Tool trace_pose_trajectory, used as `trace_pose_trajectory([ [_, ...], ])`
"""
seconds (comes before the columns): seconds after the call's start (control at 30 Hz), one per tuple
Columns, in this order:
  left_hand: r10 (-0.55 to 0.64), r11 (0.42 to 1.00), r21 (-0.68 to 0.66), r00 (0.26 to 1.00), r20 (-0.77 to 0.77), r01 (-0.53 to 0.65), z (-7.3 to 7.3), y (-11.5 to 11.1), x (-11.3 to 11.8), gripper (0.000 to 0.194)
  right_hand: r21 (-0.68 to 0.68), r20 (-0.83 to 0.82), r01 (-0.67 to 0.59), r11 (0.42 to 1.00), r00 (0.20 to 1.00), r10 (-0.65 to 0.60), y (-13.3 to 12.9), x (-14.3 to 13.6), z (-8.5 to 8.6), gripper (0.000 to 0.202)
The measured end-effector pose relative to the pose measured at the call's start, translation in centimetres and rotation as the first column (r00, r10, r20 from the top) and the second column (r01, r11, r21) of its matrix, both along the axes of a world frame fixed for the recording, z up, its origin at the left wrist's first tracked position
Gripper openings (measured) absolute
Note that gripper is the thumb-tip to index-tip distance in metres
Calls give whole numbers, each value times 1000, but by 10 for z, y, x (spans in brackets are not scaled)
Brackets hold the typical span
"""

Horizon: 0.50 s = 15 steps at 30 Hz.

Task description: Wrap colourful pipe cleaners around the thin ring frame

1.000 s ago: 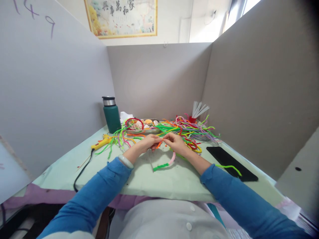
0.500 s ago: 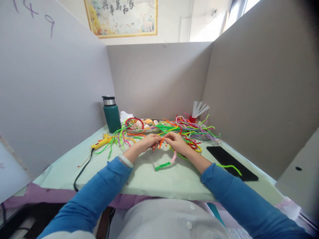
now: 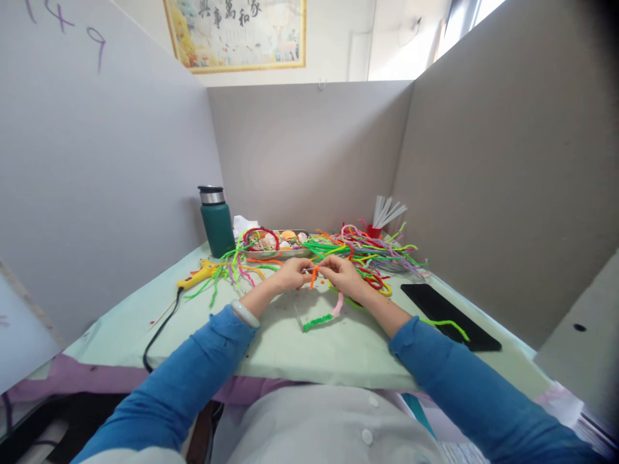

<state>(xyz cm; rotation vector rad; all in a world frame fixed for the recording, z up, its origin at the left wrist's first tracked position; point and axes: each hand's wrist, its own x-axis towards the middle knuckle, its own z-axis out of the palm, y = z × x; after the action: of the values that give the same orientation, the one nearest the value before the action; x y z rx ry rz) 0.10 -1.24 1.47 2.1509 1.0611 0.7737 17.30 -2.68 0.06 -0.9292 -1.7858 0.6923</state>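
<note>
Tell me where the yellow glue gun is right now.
In the head view, the yellow glue gun lies on the table's left side, in front of the green thermos and left of the person's left hand, its black cord trailing toward the near edge.

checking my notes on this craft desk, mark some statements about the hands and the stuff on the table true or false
1. Both hands, left hand and right hand, pinch an orange pipe cleaner between them. True.
2. The green flask lies on its side. False: it stands upright at the back left.
3. A black phone lies flat to the right of the hands. True.
4. The yellow glue gun is in the right hand. False: it lies on the table, left of the hands.
</note>
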Motion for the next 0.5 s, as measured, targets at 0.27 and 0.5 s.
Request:
trace_pose_trajectory([
  [0.27,30,982,186,997,-66,-17,-1,5,-1,28,0,-5,14,1000,1000,-14,1,0,0,20],
  [0.5,13,987,158,999,-41,-6,0,3,-2,38,-3,3,11,1000,1000,-11,-1,1,2,19],
])
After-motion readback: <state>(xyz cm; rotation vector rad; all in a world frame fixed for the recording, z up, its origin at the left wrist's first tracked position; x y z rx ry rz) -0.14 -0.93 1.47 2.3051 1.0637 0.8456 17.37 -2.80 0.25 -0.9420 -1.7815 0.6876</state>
